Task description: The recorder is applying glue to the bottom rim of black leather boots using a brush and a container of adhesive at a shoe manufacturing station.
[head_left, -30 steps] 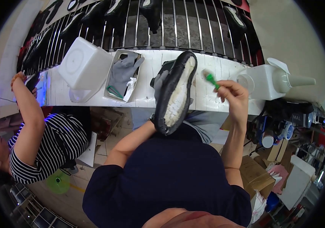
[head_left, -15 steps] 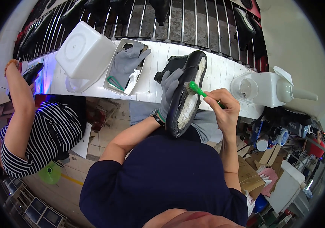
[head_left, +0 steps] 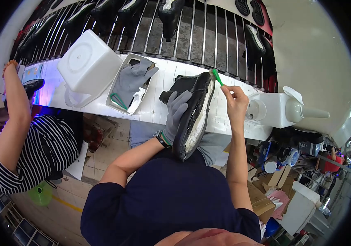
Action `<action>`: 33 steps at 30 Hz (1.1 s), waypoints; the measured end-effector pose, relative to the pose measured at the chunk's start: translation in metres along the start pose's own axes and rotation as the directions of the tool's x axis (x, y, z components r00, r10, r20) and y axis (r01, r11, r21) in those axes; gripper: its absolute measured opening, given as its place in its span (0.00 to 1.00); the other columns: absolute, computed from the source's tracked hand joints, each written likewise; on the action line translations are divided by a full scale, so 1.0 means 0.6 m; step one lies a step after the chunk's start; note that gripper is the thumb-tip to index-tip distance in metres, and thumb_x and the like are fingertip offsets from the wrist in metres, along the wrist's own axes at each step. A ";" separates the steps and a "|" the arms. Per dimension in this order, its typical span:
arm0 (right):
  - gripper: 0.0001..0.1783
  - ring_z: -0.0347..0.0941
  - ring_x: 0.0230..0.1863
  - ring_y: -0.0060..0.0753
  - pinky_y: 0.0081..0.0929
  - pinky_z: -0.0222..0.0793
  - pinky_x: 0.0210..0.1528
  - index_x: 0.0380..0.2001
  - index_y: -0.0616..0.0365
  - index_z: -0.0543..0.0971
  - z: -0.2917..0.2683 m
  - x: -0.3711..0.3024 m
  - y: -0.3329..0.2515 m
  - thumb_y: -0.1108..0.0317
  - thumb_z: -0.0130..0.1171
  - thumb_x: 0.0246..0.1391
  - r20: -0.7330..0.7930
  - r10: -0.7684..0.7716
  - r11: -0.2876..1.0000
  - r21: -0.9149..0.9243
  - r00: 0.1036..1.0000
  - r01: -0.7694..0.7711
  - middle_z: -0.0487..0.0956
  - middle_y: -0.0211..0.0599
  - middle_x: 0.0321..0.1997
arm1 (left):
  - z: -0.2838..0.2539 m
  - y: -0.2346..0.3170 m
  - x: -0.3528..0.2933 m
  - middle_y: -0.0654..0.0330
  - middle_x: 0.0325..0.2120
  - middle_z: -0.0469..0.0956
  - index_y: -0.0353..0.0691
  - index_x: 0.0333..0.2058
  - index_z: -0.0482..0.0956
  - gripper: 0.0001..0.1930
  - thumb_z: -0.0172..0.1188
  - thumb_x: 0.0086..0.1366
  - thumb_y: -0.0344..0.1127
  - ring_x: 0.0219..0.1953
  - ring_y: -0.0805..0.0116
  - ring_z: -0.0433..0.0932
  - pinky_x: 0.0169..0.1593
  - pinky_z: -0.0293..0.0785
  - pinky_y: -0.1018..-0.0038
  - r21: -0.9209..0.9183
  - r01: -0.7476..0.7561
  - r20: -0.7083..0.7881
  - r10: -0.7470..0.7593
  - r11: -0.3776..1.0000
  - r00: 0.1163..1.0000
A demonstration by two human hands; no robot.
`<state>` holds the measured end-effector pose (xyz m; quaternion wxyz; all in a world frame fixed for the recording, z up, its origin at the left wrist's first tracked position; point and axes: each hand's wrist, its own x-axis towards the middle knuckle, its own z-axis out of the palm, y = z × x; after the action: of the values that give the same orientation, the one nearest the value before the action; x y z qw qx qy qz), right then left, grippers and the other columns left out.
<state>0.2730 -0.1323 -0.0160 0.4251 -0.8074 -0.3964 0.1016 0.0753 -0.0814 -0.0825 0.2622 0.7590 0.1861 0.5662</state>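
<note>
A black shoe upper (head_left: 202,96) is gripped in my left hand (head_left: 177,115), which wears a grey glove. Its whitish underside is turned to the right, with the toe end tilted down toward my lap. In my bare right hand (head_left: 236,100) I pinch a small brush with a green handle (head_left: 217,77). The bristles are at the far end of the shoe's underside, touching or very close to its edge. A white box (head_left: 132,86) beside my left hand holds a spare grey glove, a looped green item and a crumpled white scrap.
A white bench (head_left: 224,107) runs across in front of me. On it stand a large white container (head_left: 86,61) at left and a white jug-like container (head_left: 280,110) at right. Beyond, metal rollers (head_left: 200,33) carry several black shoes. A co-worker in a striped shirt (head_left: 40,147) sits at left.
The brush has moved from the middle of the underside to the far end of the shoe. My left hand still holds the shoe. The view has shifted slightly.
</note>
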 end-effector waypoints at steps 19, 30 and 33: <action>0.09 0.54 0.18 0.09 0.16 0.43 0.20 0.28 0.63 0.84 -0.027 0.016 0.008 0.68 0.67 0.57 0.237 0.154 0.961 0.188 0.959 -0.200 0.66 0.16 0.15 | -0.004 0.007 0.020 0.45 0.60 0.68 0.41 0.63 0.57 0.36 0.66 0.59 0.33 0.61 0.45 0.70 0.68 0.54 0.45 -0.044 -0.013 0.011 0.013 0.999 1.000; 0.05 0.70 0.27 0.16 0.16 0.61 0.30 0.32 0.65 0.85 -0.104 -0.076 -0.122 0.76 0.69 0.51 0.483 -0.105 0.932 0.352 0.869 -0.083 0.80 0.31 0.28 | -0.013 0.006 0.032 0.44 0.59 0.70 0.41 0.59 0.60 0.31 0.64 0.60 0.34 0.60 0.45 0.71 0.65 0.59 0.46 -0.059 -0.027 0.056 0.030 0.998 0.998; 0.08 0.76 0.30 0.22 0.18 0.68 0.32 0.35 0.64 0.86 -0.111 -0.088 -0.141 0.77 0.70 0.49 0.499 -0.218 0.941 0.337 0.839 0.045 0.81 0.35 0.29 | -0.016 0.005 0.036 0.45 0.58 0.71 0.40 0.59 0.62 0.30 0.64 0.61 0.35 0.59 0.45 0.72 0.64 0.62 0.48 -0.074 -0.015 0.056 0.019 0.997 0.998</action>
<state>0.2244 -0.1835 0.0807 0.4273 -0.6410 -0.5321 0.3513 0.0722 -0.0695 -0.0617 0.2905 0.7661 0.1511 0.5530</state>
